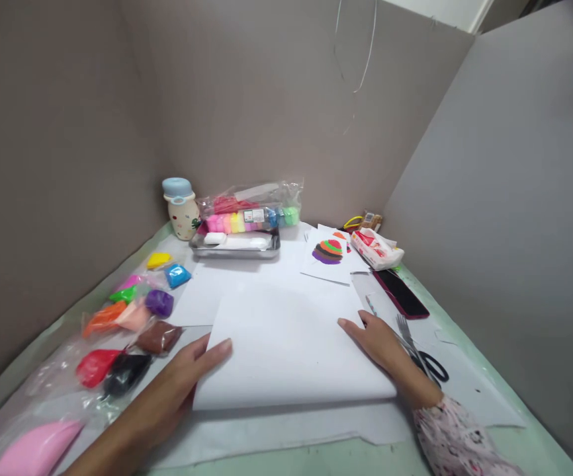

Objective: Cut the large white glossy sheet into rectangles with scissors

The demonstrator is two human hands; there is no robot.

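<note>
A blank white sheet of paper (291, 357) is held at both sides, its near edge raised a little off the table. My left hand (197, 363) grips the left edge, thumb on top and the fingers mostly hidden beneath. On the opposite edge, my right hand (378, 340) pinches the paper the same way. Further white paper (192, 297) lies flat under and behind it. Left of my left hand are bags of coloured clay, among them brown (158, 337), black (126, 375) and red (96, 367). A fork (405, 330) and black-handled scissors (435, 365) lie beside my right wrist.
Behind the sheet stand a metal tray (234, 252), bagged colourful pompoms (251, 220) and a bottle (182, 211). A card with a striped coloured shape (327, 254), a tissue pack (376, 248) and a phone (400, 295) lie right. Grey partition walls (276, 99) enclose the table.
</note>
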